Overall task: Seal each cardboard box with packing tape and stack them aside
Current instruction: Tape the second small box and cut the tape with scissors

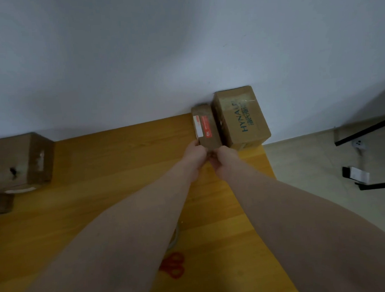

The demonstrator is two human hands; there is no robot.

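Head view, left hand [196, 151], right hand [224, 158] gripping small box [206, 131]

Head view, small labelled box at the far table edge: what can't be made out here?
- Near end of the small box: covered by the left hand and right hand, so each grip and any tape there is hidden.
- Its red and white label: print too small.
- Red scissors: blades hidden under the left forearm.
- Boxes at left: cut off by the frame edge, dim.
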